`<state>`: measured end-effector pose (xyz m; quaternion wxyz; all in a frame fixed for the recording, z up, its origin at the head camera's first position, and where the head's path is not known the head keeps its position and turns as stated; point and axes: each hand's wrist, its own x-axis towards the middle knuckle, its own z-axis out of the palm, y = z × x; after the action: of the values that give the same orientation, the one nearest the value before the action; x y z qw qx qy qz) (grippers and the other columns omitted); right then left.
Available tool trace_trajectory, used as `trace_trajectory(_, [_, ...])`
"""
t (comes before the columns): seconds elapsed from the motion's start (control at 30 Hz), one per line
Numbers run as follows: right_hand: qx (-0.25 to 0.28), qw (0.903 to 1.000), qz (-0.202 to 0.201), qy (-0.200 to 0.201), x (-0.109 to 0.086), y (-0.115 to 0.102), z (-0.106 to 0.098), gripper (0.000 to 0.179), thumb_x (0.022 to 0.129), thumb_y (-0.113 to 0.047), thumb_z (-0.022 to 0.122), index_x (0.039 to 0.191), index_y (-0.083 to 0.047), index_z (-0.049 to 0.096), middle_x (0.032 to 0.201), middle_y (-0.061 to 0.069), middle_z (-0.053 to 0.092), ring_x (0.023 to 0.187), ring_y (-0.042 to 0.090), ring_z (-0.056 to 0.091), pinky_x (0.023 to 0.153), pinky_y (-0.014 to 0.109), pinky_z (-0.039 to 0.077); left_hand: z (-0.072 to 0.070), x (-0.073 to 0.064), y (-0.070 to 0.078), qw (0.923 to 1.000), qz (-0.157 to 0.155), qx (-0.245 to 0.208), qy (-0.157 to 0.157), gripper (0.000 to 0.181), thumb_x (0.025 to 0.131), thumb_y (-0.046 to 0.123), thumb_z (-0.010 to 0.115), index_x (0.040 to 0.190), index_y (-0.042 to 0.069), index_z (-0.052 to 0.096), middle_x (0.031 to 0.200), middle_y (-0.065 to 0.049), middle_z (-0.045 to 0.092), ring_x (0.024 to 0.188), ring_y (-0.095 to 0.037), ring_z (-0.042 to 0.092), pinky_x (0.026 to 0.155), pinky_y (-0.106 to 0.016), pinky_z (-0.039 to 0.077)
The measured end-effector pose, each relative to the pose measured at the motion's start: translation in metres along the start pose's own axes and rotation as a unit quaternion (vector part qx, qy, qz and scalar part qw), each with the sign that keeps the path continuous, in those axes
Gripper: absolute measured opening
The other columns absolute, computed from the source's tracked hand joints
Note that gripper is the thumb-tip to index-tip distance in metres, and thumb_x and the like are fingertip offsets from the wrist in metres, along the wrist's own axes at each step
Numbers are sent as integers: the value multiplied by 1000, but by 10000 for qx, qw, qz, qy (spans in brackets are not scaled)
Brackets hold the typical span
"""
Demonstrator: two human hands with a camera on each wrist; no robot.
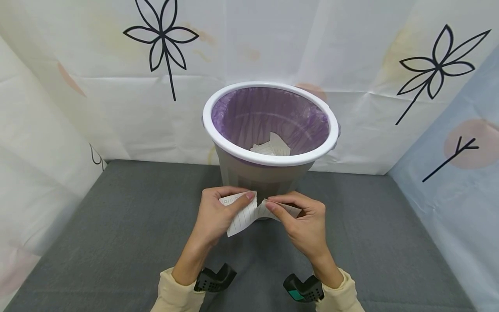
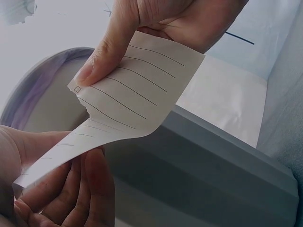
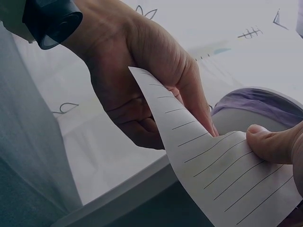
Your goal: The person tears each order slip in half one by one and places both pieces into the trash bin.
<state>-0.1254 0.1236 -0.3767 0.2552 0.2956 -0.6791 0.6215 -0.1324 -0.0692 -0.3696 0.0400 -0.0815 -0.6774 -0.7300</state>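
A sheet of lined paper (image 1: pixel 243 219), partly torn from its upper edge, is held between both hands in front of the bin. My left hand (image 1: pixel 219 212) pinches its left part, thumb on top, beside a row of small printed squares. My right hand (image 1: pixel 306 221) pinches the right part between thumb and fingers. In the left wrist view, the paper (image 2: pixel 137 90) narrows at a ragged tear and twists toward the right hand. The right wrist view shows the lined paper (image 3: pixel 222 170) still joined below the tear.
Just behind the hands stands a grey bin (image 1: pixel 249 173) with a white rim (image 1: pixel 270 161) and a purple liner (image 1: pixel 273 108). Torn paper pieces (image 1: pixel 274 146) lie inside. Grey cloth (image 1: pixel 136 242) covers the table; patterned fabric (image 1: pixel 351 52) hangs behind and at the sides.
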Motion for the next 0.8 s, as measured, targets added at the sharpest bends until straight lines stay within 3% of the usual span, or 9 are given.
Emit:
trace_trajectory(0.23, [36, 10000, -2, 19, 0, -1, 1, 7, 85, 3, 79, 92, 0, 79, 82, 16, 73, 74, 17, 69, 64, 23, 54, -1, 0, 1, 10000, -9, 6, 38, 12, 87, 8, 79, 91, -4, 79, 83, -16, 73, 64, -23, 67, 56, -32, 55])
trace_trajectory(0.63, [267, 9994, -164, 165, 1, -2, 1, 13, 82, 13, 77, 92, 4, 77, 81, 16, 73, 71, 16, 68, 63, 22, 54, -1, 0, 2, 9997, 8, 28, 261, 9, 86, 4, 79, 90, -4, 79, 80, -14, 73, 63, -19, 65, 53, -28, 53])
trace_trajectory(0.8, [423, 9985, -190, 291, 2, -4, 1, 6, 85, 7, 78, 91, 7, 76, 80, 19, 72, 73, 17, 70, 67, 23, 57, -2, 0, 3, 9996, 6, 24, 298, 9, 86, 4, 79, 89, -4, 79, 80, -13, 73, 61, -18, 65, 52, -28, 53])
